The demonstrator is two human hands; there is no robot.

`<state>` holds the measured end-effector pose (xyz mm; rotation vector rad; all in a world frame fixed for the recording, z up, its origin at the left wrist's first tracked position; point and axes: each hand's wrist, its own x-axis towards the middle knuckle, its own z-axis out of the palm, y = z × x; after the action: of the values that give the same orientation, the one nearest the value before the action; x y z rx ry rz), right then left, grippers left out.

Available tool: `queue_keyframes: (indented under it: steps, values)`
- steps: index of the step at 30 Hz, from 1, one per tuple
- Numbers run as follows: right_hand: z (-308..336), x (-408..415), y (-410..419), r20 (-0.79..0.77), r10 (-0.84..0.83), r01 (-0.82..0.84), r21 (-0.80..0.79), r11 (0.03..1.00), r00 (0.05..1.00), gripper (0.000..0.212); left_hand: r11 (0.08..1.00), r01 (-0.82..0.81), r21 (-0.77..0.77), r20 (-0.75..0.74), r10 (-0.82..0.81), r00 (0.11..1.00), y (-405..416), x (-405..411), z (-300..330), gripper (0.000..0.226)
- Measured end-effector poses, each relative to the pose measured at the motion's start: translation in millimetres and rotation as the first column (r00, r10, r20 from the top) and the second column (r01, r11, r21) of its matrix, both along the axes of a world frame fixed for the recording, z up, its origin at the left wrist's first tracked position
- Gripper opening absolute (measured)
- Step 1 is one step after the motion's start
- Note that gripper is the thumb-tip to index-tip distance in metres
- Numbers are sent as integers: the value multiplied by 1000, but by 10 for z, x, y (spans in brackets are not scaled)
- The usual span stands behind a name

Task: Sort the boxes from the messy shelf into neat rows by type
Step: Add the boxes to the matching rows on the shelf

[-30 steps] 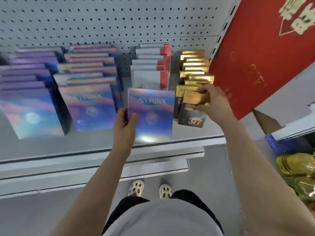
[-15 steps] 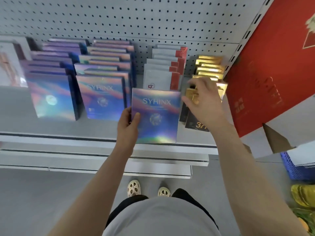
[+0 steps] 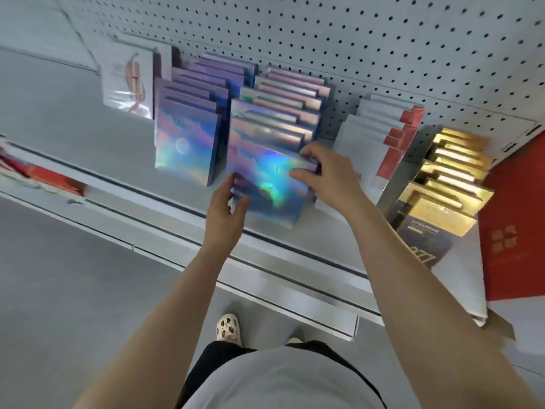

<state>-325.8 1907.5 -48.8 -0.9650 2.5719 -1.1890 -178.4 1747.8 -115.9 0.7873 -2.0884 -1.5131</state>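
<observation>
Grey pegboard wall (image 3: 324, 33) backs a grey shelf (image 3: 73, 134) above grey floor (image 3: 59, 305).

Place: a shop, at a retail display unit
Back wall: grey pegboard panel (image 3: 324, 39) dotted with regular holes; the kind that backs store gondolas
Shelf: grey metal shelf (image 3: 97, 149) with a front rail running along its edge
Stock: many identical boxes stood in rows front to back; holographic boxes (image 3: 188, 149); white-and-red boxes (image 3: 380, 131); gold boxes (image 3: 451, 172)
Beside it: large red gift box (image 3: 519, 225) at the right
Floor: plain grey floor (image 3: 73, 305)
</observation>
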Motion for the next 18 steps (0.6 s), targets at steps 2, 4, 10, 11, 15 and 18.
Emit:
queue_keyframes:
  steps: [2,4,10,11,15,18]
  values:
    - [-6,-3,-189,-9,-11,11,7,1000,1000,35,997,64,-48,84,-60,995,-122,15,-35,56]
    - [24,-10,-369,-42,-9,10,30,1000,999,37,986,107,-126,136,-90,987,-236,-1,-50,60]
    - [-2,36,-632,-339,10,72,228,971,941,42,930,154,-333,194,-92,977,-407,-100,-99,66]
    - [-20,57,-629,-392,11,95,249,964,920,43,923,156,-351,198,-89,976,-414,-106,-101,66]
    - [-1,43,-636,-482,-11,150,250,957,876,43,903,164,-397,204,-88,975,-416,-97,-100,65]
    - [34,32,-658,-477,13,142,287,947,879,43,905,172,-390,214,-93,972,-423,-72,-92,64]
